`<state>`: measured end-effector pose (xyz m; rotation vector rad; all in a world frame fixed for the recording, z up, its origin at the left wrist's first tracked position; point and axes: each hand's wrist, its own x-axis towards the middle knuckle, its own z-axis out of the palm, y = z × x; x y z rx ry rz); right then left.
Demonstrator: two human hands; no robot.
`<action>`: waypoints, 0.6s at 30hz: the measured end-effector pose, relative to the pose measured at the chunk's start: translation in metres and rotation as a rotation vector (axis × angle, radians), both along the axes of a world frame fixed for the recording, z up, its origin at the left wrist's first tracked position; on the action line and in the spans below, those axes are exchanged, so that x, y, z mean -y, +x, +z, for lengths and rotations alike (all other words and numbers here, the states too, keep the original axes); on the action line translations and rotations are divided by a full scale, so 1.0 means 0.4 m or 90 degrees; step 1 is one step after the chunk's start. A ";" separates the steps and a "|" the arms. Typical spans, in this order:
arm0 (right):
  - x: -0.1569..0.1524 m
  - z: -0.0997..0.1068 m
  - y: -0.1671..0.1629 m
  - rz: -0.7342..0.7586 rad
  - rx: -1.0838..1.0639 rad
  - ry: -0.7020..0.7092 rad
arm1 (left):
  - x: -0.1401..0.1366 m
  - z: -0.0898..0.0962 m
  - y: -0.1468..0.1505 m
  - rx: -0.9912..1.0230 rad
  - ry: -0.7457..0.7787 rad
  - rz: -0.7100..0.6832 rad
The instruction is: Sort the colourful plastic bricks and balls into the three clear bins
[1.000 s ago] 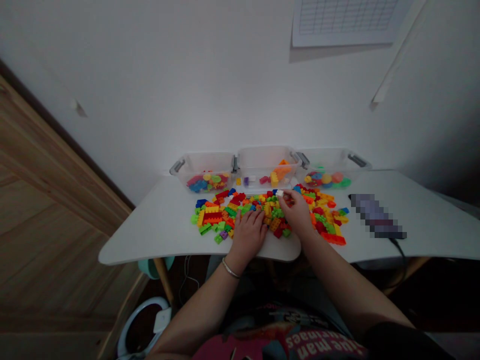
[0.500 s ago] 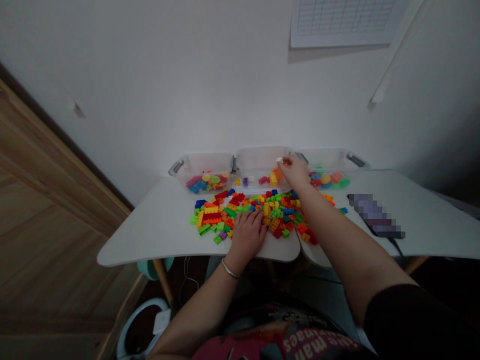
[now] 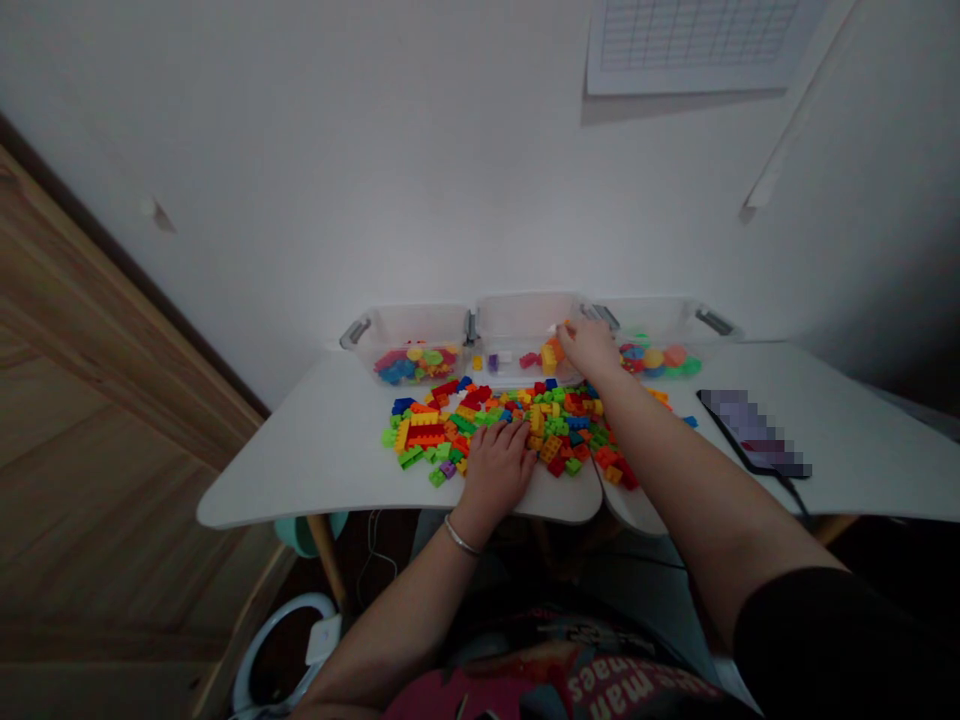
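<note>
A heap of coloured toy bricks (image 3: pixel 427 433) in red, yellow, green, blue and orange lies on the white table. My left hand (image 3: pixel 498 465) rests on the front of the heap, palm down with its fingers stretched over the bricks. Over the middle clear plastic bin (image 3: pixel 517 312), my right hand (image 3: pixel 591 350) pinches a small white piece (image 3: pixel 553 328), probably a brick, at its fingertips. Inside that bin are a few bricks, among them an orange one (image 3: pixel 550 358) and a purple one (image 3: pixel 493 362). My right hand hides part of the bin's right side.
The left bin (image 3: pixel 409 320) and the right bin (image 3: pixel 652 312) hold colourful plastic pieces. A phone (image 3: pixel 750 432) with a cable lies on the right of the table (image 3: pixel 300 450). Behind the bins rises a white wall (image 3: pixel 375 150) with a printed sheet (image 3: pixel 690 45).
My right hand has dipped slightly lower at the middle bin, the white piece still at its fingertips. My left hand stays on the heap. The view has shifted a little.
</note>
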<state>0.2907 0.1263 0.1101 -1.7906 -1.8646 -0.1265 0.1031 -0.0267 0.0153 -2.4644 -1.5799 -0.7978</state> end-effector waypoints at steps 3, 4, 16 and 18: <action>-0.008 -0.010 0.002 0.042 0.047 0.028 | 0.000 0.001 0.000 -0.007 0.004 0.003; -0.010 -0.012 0.003 0.052 0.053 0.035 | 0.000 0.002 0.000 -0.008 0.005 0.003; -0.001 -0.020 0.029 0.111 -0.107 0.116 | -0.002 -0.004 -0.001 0.011 0.020 -0.004; 0.026 -0.024 0.025 0.121 -0.113 0.157 | -0.002 -0.007 -0.002 0.015 0.027 -0.003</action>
